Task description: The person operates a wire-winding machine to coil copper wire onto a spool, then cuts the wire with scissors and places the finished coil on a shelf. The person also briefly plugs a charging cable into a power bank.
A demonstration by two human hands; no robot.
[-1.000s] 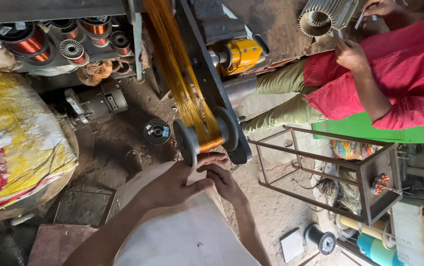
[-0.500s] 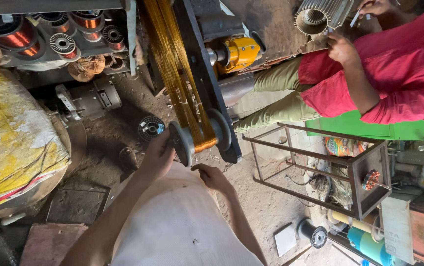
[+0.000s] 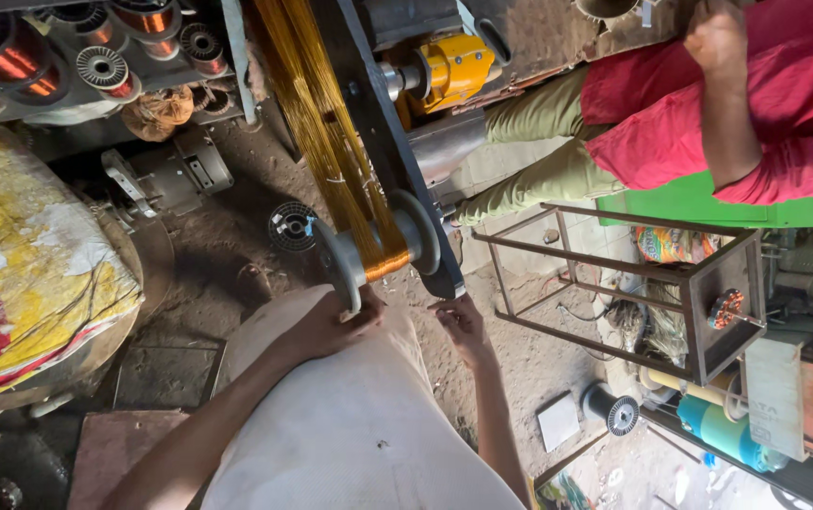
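The spool (image 3: 378, 250) sits just far of both hands, its axis running left to right; the left hand (image 3: 331, 326) is clasped on the near flange, while the right hand (image 3: 463, 323) is held loosely open beside it, touching nothing.

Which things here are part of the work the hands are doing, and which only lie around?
In use:
- left hand on the grey spool
- golden wire running onto it
- right hand, open beside it

Lying about:
- copper wire reels
- yellow sack
- metal frame
- small black reel
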